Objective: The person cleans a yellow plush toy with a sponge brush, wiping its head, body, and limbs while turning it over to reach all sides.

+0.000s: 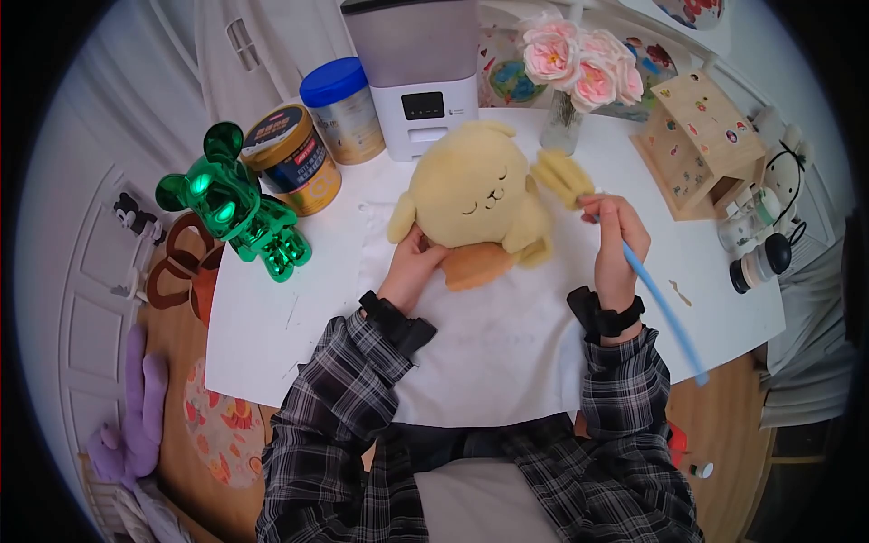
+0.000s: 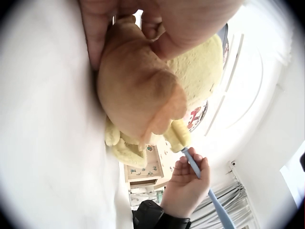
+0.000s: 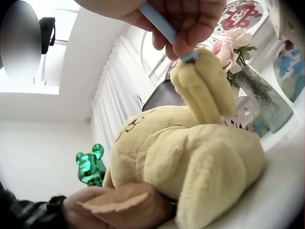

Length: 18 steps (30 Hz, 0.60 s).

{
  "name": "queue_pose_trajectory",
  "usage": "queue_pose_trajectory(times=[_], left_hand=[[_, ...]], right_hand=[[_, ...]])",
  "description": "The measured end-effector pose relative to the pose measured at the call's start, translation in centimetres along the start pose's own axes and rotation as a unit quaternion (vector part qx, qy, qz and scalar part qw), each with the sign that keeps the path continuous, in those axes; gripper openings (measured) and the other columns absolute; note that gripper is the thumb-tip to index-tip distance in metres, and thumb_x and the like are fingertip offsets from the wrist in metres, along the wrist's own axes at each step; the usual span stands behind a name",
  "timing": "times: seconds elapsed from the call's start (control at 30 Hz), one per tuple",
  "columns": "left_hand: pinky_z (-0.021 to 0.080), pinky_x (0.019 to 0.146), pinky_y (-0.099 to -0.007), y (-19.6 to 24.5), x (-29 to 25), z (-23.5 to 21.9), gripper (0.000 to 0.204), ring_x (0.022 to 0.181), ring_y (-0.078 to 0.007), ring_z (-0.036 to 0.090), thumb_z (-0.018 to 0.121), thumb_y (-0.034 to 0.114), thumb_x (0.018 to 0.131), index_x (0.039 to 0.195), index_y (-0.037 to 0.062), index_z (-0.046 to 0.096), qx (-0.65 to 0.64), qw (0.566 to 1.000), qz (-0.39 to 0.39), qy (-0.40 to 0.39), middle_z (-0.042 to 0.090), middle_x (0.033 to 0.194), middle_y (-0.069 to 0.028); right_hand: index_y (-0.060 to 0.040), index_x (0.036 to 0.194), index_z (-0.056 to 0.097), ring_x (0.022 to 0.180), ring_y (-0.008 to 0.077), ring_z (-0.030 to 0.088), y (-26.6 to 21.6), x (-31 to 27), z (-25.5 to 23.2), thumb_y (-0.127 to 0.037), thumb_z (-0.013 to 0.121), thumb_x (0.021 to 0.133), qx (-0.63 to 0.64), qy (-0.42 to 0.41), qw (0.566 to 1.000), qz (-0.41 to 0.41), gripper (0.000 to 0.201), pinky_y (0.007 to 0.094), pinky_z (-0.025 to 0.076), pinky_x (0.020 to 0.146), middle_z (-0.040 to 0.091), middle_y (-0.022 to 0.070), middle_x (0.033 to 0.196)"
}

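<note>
A pale yellow plush toy (image 1: 475,190) with a stitched face lies tilted on a white cloth (image 1: 489,380). My left hand (image 1: 415,270) grips its lower side, beside an orange-brown scalloped piece (image 1: 477,266); in the left wrist view, thumb and fingers of that hand (image 2: 157,21) press into the plush around this piece (image 2: 138,86). Pinched in my right hand (image 1: 620,249) is a light blue stick (image 1: 665,308). At its upper end is a soft yellow lobed piece (image 1: 561,176), which in the right wrist view (image 3: 202,86) meets or overlaps the toy's body (image 3: 190,157).
A shiny green bear figure (image 1: 240,204), two tins (image 1: 299,163) and a grey-and-white dispenser (image 1: 421,100) stand left and behind. Pink flowers (image 1: 588,68) in a glass vase (image 1: 561,127), a wooden house (image 1: 701,145) and jars (image 1: 760,262) stand on the right.
</note>
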<state>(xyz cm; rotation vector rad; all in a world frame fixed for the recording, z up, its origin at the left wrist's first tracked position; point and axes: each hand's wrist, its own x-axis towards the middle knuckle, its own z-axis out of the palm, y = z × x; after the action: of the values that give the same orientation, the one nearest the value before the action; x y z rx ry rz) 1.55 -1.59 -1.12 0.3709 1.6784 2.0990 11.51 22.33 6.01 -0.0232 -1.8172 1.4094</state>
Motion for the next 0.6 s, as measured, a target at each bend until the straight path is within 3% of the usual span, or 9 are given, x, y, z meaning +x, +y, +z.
queue_pose_trajectory(times=[0.03,0.17,0.27,0.3,0.4,0.53,0.6], left_hand=[[0.044,0.096,-0.0304,0.0,0.0,0.1,0.045,0.113,-0.0147,0.054,0.056,0.004,0.088,0.131,0.004,0.044,-0.002,1.0,-0.002,0.001,0.056,0.124,-0.0046],[0.044,0.096,-0.0299,0.3,-0.2,0.1,0.049,0.114,-0.0152,0.053,0.056,0.003,0.087,0.133,0.0021,0.041,-0.009,1.0,-0.005,0.009,0.055,0.124,-0.0061],[0.043,0.097,-0.0304,0.1,-0.2,0.0,0.048,0.114,-0.0151,0.053,0.056,0.003,0.087,0.133,0.003,0.042,-0.006,1.0,-0.006,0.002,0.055,0.125,-0.0053],[0.043,0.098,-0.0308,0.1,-0.1,0.0,0.047,0.114,-0.0149,0.053,0.056,0.003,0.087,0.132,0.004,0.044,-0.004,1.0,-0.004,0.0,0.055,0.125,-0.0045],[0.043,0.098,-0.0306,0.5,-0.3,0.4,0.046,0.114,-0.0148,0.054,0.056,0.003,0.087,0.131,0.0038,0.044,-0.009,1.0,0.0,0.008,0.055,0.124,-0.0046],[0.043,0.097,-0.0301,0.2,0.0,0.1,0.049,0.114,-0.0154,0.053,0.057,0.003,0.086,0.132,0.0009,0.042,-0.005,1.0,0.001,0.001,0.055,0.125,-0.0072],[0.043,0.097,-0.0301,0.1,-0.1,0.0,0.049,0.114,-0.0153,0.053,0.057,0.003,0.086,0.132,0.0011,0.042,-0.004,1.0,-0.004,-0.001,0.055,0.125,-0.0071]], right_hand=[[0.0054,0.086,0.061,0.081,0.0162,0.059,-1.0,0.2,0.0,-0.005,0.052,0.09,-0.057,0.012,0.997,-0.058,0.015,0.0289,0.047,0.072,0.065,0.012,0.091],[0.0048,0.08,0.06,0.082,0.0201,0.061,-1.8,-0.9,1.3,-0.002,0.057,0.084,-0.042,-0.091,0.976,-0.193,0.008,0.0292,0.048,0.071,0.066,0.0143,0.093],[0.0047,0.075,0.06,0.075,0.0207,0.061,-1.3,-1.0,0.9,-0.001,0.056,0.084,-0.106,-0.131,0.965,-0.202,0.011,0.0285,0.048,0.066,0.065,0.0148,0.092],[0.0047,0.072,0.059,0.071,0.0203,0.06,-1.5,-1.1,0.4,0.0,0.056,0.084,-0.119,-0.1,0.979,-0.131,0.014,0.0277,0.047,0.062,0.066,0.0143,0.091],[0.0041,0.073,0.06,0.071,0.0211,0.06,-1.3,-0.9,0.1,-0.001,0.057,0.085,-0.13,-0.015,0.988,-0.085,0.013,0.0276,0.047,0.063,0.065,0.015,0.091],[0.0012,0.073,0.061,0.071,0.0242,0.06,-2.5,-1.0,1.6,-0.001,0.058,0.084,-0.112,-0.071,0.952,-0.277,0.012,0.0293,0.048,0.064,0.065,0.0153,0.092],[0.0008,0.075,0.06,0.075,0.0266,0.061,-2.5,-1.4,1.6,0.0,0.057,0.084,-0.119,-0.136,0.962,-0.202,0.009,0.0304,0.049,0.067,0.065,0.0145,0.09]])
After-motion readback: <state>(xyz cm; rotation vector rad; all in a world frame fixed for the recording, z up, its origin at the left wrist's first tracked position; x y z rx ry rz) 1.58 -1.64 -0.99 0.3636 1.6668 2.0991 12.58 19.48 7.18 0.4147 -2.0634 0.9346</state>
